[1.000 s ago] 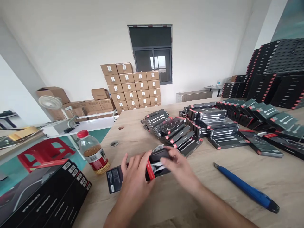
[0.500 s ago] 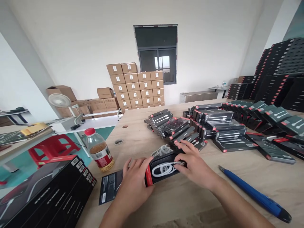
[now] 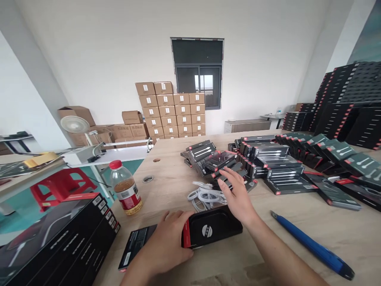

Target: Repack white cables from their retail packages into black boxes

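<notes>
My left hand (image 3: pixel 169 238) is closed round the left end of a black cable box (image 3: pixel 222 226) with a red band, which lies on the table. Inside the box's black tray is a round white label; no cable shows there. Just behind it lies a heap of coiled white cables (image 3: pixel 205 197). My right hand (image 3: pixel 236 196) is over the right side of that heap, its fingers stretched out and nothing visible in them. Under my left forearm, a dark printed sleeve (image 3: pixel 135 242) sticks out to the left.
A blue cutter (image 3: pixel 312 244) lies at right. Packed cable boxes (image 3: pixel 220 159) are piled behind my right hand, with several more stacks (image 3: pixel 276 171) to the right. At left stand a red-capped bottle (image 3: pixel 126 188), a tape ring (image 3: pixel 148 179) and stacked black boxes (image 3: pixel 80 242).
The coiled white cable has left the box's tray and the heap behind is larger. My right hand has moved up and away from the tray, and its fingers have opened.
</notes>
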Motion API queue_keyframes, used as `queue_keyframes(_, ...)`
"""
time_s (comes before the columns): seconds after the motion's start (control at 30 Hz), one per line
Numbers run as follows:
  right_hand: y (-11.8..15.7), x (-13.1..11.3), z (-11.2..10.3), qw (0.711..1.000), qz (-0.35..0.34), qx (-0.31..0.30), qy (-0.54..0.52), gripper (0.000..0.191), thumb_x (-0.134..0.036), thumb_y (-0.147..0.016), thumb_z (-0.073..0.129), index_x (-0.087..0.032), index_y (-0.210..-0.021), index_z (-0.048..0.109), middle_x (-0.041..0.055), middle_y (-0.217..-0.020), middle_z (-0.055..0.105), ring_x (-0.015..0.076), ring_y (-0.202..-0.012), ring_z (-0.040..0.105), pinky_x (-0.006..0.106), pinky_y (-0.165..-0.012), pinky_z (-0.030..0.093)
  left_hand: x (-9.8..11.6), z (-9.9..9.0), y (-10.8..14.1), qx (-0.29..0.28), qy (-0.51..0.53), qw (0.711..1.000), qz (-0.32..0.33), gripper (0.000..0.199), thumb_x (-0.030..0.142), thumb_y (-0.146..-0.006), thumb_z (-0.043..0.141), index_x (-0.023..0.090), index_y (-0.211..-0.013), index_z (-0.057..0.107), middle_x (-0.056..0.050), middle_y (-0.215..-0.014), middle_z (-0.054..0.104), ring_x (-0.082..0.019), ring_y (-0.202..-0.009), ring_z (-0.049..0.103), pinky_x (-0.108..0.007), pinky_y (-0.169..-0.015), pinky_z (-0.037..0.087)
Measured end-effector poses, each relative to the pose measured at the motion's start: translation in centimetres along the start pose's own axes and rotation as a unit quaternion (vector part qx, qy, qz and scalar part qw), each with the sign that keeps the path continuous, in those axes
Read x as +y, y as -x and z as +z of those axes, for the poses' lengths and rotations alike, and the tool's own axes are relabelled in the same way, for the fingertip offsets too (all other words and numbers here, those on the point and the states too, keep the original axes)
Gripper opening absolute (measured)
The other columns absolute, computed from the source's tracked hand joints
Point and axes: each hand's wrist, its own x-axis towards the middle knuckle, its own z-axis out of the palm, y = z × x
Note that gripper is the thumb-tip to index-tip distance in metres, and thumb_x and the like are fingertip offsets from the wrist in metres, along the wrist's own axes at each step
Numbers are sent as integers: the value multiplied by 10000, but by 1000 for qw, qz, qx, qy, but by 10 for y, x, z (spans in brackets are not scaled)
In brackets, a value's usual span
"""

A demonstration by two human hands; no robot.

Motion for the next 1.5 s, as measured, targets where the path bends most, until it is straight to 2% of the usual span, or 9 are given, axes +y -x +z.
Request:
queue_keyframes(0.2,8,4,-15,986,112,-43,-119,402,-545,-873,599,-215,-1039,757,106,-1068,776,296,-1013,705,471,-940,548,-5,-8,2,100,11,995,0,776,175,-659,703,325,-1397,516,-35,-1326,627,-287,-1251,538,-448,-1096,394)
queue_keyframes(0.3,21,-3,-3,984,104,-52,-133,366,-523,-877,610,-214,-975,780,92,-969,780,279,-955,714,429,-904,563,-5,-6,1,115,10,993,1,802,174,-668,722,325,-1422,496,-45,-1353,618,-298,-1268,530,-467,-1095,404)
queue_keyframes(0.5,54,-33,32,975,32,-139,-170,309,-474,-954,576,-290,-1071,794,83,-1251,705,256,-1182,643,448,-1077,482,2,4,0,103,49,991,71,997,138,-668,742,345,-1545,315,-51,-1485,540,-290,-1346,504,-463,-1140,401)
queue_keyframes(0.67,54,-35,29,942,99,-167,-273,401,-533,-926,621,-282,-1226,708,75,-1211,719,246,-1116,670,425,-998,541,6,2,3,128,47,988,78,968,253,-805,724,389,-1589,172,-58,-1581,423,-290,-1431,424,-493,-1178,369)
queue_keyframes(0.8,49,-34,26,905,160,-191,-346,506,-587,-871,664,-260,-1257,653,44,-957,734,224,-851,699,365,-748,606,6,3,3,137,2,984,112,721,308,-881,669,445,-1515,354,-56,-1547,428,-294,-1396,456,-468,-1129,424)
queue_keyframes(0.9,49,-37,24,876,195,-194,-396,536,-628,-900,594,-257,-1286,608,54,-948,715,205,-726,687,326,-594,577,7,1,3,228,9,968,109,432,341,-885,670,366,-1303,567,-71,-1474,457,-275,-1331,516,-405,-1053,481)
queue_keyframes(1.1,64,-48,17,936,43,-204,-283,501,-369,-954,593,-323,-1438,471,89,-1231,677,238,-1039,698,385,-860,589,12,-3,-1,475,117,871,50,341,359,-802,747,267,-1025,506,-80,-1285,497,-277,-1255,530,-419,-1029,463)
queue_keyframes(1.3,74,-51,19,966,-150,-176,-115,925,-142,-822,661,-320,-1591,180,126,-1423,589,288,-1223,626,404,-955,582,28,24,-2,412,254,875,37,713,400,-797,748,286,-1348,311,-119,-1426,376,-307,-1353,449,-467,-1104,430)
queue_keyframes(1.5,71,-47,19,974,-139,-137,-115,821,-118,-842,615,-318,-1549,249,116,-1394,599,260,-1137,669,389,-920,599,31,21,-2,389,362,846,47,387,375,-956,576,289,-1292,404,-77,-1358,524,-220,-1249,565,-350,-1019,509)
